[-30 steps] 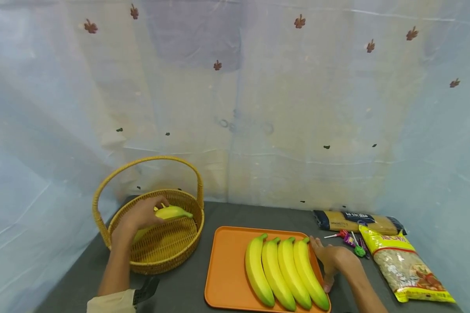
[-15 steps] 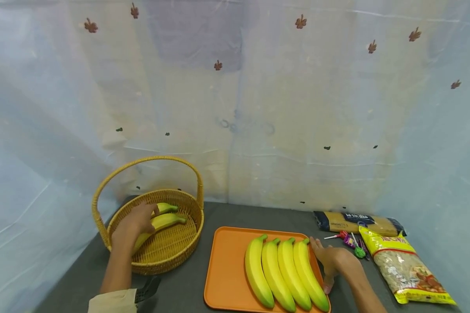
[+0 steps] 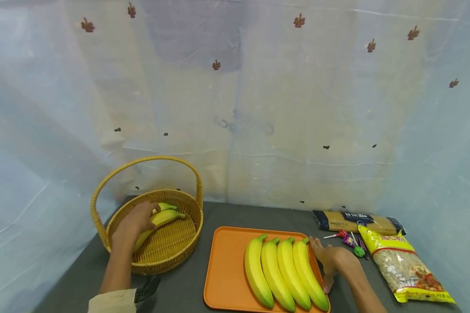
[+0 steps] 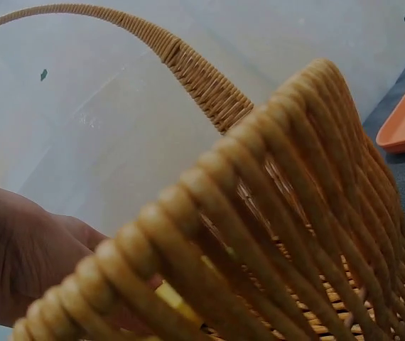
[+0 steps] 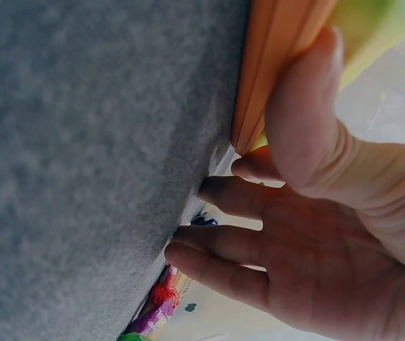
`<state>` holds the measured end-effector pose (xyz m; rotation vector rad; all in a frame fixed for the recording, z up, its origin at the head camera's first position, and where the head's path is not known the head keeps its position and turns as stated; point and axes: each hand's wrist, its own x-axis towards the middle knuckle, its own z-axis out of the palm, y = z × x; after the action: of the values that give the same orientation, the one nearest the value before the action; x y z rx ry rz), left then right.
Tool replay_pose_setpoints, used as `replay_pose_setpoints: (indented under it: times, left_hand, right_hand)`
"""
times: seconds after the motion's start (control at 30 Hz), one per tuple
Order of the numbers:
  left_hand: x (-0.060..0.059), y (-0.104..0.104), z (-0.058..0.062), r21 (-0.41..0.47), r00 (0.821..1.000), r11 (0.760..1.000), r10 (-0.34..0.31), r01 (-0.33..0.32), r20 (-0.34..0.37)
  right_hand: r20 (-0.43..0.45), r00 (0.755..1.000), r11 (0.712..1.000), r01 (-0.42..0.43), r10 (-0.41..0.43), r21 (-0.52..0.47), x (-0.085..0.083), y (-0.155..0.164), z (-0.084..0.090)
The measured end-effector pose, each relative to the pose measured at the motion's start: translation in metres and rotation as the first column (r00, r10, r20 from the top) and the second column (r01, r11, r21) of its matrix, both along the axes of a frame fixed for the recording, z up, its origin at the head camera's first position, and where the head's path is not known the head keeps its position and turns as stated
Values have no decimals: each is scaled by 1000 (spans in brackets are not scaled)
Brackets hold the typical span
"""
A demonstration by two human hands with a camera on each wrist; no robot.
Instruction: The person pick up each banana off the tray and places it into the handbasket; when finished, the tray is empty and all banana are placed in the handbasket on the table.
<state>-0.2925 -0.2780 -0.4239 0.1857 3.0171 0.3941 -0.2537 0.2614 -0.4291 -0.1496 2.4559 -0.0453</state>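
The left hand [image 3: 135, 221] has lowered its banana [image 3: 159, 220] into the basket [image 3: 162, 256] beside a second one and still curls over it, so the placing looks nearly done; the right hand [image 3: 330, 259] stays relaxed against the orange tray [image 3: 225, 269], where four bananas [image 3: 283, 271] lie; the left wrist view shows only wicker and palm; the right wrist view shows the thumb [image 5: 305, 106] on the tray edge and the fingers [image 5: 224, 266] on the grey table [image 5: 82, 177].

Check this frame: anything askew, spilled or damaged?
Nothing stands out. Four bananas lie in a neat row on the orange tray, two more sit in the basket, and the packets at right look intact.
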Motion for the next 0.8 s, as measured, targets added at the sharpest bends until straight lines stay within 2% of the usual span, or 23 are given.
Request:
replay_pose_setpoints:
  times: [0.17,0.27,0.37,0.47,0.53,0.6,0.63,0.7,0.73,0.8]
  left_hand:
    - [1,2,2,13,1000,1000,11,-11,1]
    - [4,7,8,42,1000,999,13,-12,-12]
    - [8,15,17,82,997,996,-39,44,-62]
    - [10,27,28,128,979,979,-139,159,-149]
    - [11,38,34,160,959,957,-209,241,-194]
    - [13,50,40,195,940,930,-270,311,-209]
    - [15,57,42,218,932,914,-300,342,-203]
    - [17,70,44,252,906,873,-379,418,-191]
    - [18,78,45,271,892,850,-419,452,-172]
    - [21,93,45,308,862,807,-489,505,-132]
  right_hand:
    - [-4,1000,1000,-11,11,3,0,0,2]
    - [-1,1000,1000,-11,11,-9,1,0,2]
    - [-10,1000,1000,-16,16,9,2,1,3]
    - [-22,999,999,-25,26,35,2,0,3]
    - [-31,999,999,-33,35,42,2,-1,4]
    - [-34,999,999,-37,38,37,2,-2,3]
    - [-33,999,999,-35,36,35,2,-2,2]
    - [-28,999,999,-29,30,35,-1,-1,-2]
    - [-26,999,999,-35,36,37,-9,7,-14]
    - [-21,999,998,-38,39,54,-13,10,-19]
